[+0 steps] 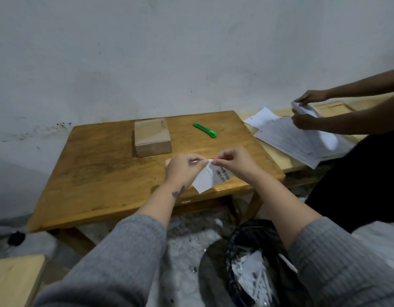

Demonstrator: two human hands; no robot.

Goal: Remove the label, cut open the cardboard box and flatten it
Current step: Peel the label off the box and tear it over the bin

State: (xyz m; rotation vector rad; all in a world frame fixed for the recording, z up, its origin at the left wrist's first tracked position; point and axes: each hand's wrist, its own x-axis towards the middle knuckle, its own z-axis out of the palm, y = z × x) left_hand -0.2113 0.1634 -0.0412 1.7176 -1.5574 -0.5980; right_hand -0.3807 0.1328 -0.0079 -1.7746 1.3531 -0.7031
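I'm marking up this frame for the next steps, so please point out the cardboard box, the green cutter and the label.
cardboard box (152,135): head view, middle of its top face.
green cutter (204,130): head view, middle of its handle.
label (210,178): head view, white area left of the barcodes.

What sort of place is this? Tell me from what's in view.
Probably a makeshift parcel-sorting or recycling workroom, not a home. A bare stained wall, a worn wooden table, a black bag of torn paper on the floor, and stacked printed sheets at a neighbouring table.
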